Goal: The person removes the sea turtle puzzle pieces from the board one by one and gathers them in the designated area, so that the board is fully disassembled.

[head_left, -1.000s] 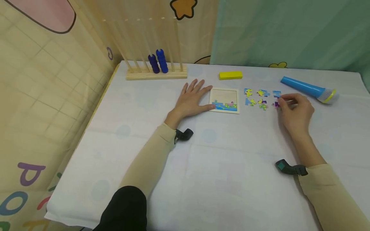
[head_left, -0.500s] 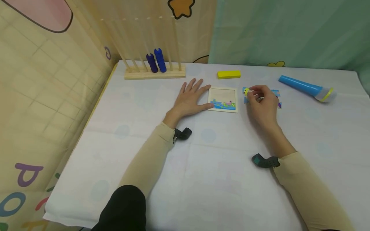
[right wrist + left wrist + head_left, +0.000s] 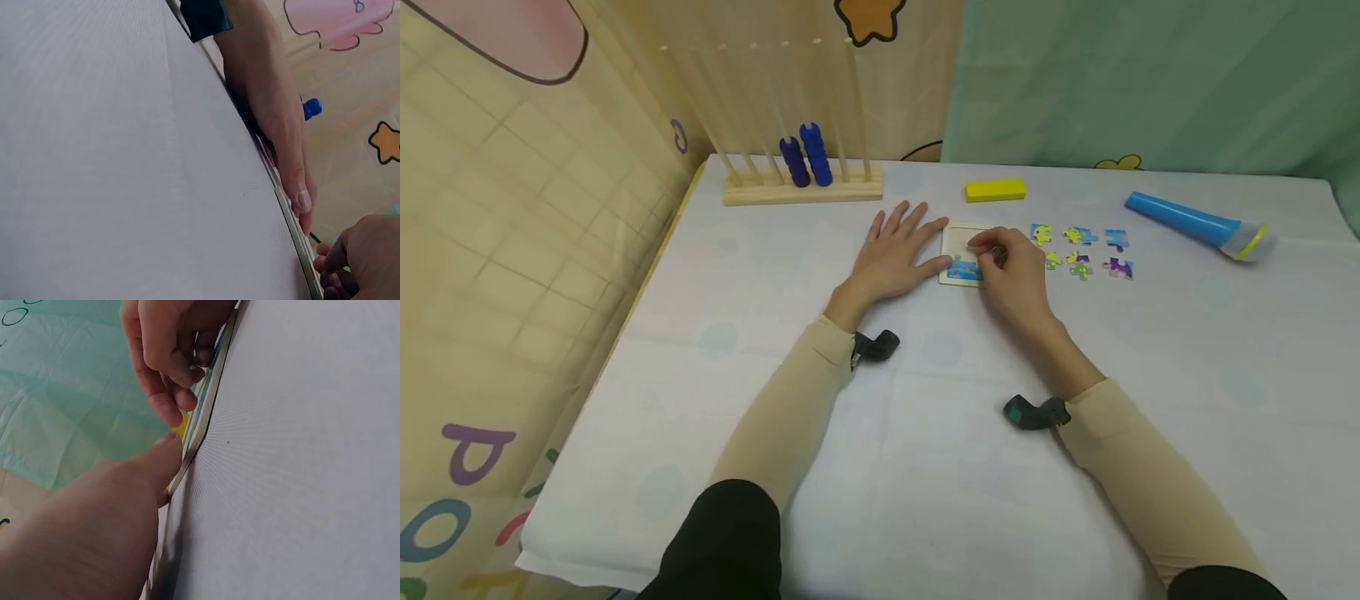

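Observation:
A small wooden jigsaw tray (image 3: 955, 237) lies flat, a blue strip of picture along its lower part. My left hand (image 3: 883, 262) rests on the cloth with fingers spread, thumb and index fingertip at the tray's left edge. Over the tray's right half hovers my right hand (image 3: 1018, 279), fingers loosely curled, hiding that side; no piece shows between its fingers. In the left wrist view the tray's edge (image 3: 206, 406) runs between the hands. Several loose jigsaw pieces (image 3: 1117, 267) in blue, yellow, green and purple lie in two rows right of the tray.
A wooden peg counting frame (image 3: 805, 192) with dark blue beads stands at the back left. Behind the tray lies a yellow block (image 3: 995, 191). A blue tapered tube with a grey end (image 3: 1187, 218) lies at the back right. Curtains hang beyond the table.
My right hand has moved left from the far-right pieces, across the loose rows, to above the tray. The loose pieces show again on the cloth. My left hand has stayed in place.

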### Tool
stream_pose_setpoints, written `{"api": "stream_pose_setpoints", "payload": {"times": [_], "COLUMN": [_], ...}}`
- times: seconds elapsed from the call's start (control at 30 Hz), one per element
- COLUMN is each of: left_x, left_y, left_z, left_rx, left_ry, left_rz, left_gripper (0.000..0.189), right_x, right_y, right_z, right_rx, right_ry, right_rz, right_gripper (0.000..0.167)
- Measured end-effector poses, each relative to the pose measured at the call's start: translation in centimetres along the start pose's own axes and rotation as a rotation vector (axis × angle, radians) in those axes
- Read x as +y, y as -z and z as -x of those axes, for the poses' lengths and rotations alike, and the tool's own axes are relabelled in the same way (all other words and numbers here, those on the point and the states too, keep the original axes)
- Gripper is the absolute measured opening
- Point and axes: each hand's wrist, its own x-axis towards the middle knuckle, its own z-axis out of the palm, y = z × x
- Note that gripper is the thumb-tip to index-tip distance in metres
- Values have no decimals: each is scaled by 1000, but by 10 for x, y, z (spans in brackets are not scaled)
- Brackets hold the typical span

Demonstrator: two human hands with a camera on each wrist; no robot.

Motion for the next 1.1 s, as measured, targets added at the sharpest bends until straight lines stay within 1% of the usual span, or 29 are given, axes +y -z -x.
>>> {"api": "stream_pose_setpoints", "payload": {"times": [0.13, 0.3, 0.4, 0.53, 0.83, 0.97, 1.1], "left_x": [-1, -1, 0, 1, 0, 0, -1], "left_y": [-1, -2, -2, -2, -1, 0, 1], "left_z": [0, 0, 0, 0, -1, 0, 0], "left_rx": [0, -8, -6, -1, -14, -11, -5], "left_ry": [-11, -13, -18, -27, -17, -9, -7], "left_rz": [-3, -8, -6, -6, -4, -6, -11], "left_gripper": [67, 65, 65, 64, 65, 65, 64], "right_x": [3, 5, 6, 6, 1, 0, 1], "right_y": [-3, -5, -5, -5, -7, -8, -8], "right_z": [3, 5, 4, 3, -3, -4, -5], "right_rx": [-32, -93, -112, -132, -194, -210, -212], "right_ry": [16, 60, 74, 69, 63, 60, 47], "right_rz": [13, 40, 53, 77, 149, 155, 123], "right_gripper": [24, 29, 32, 33, 29, 29, 29]}}
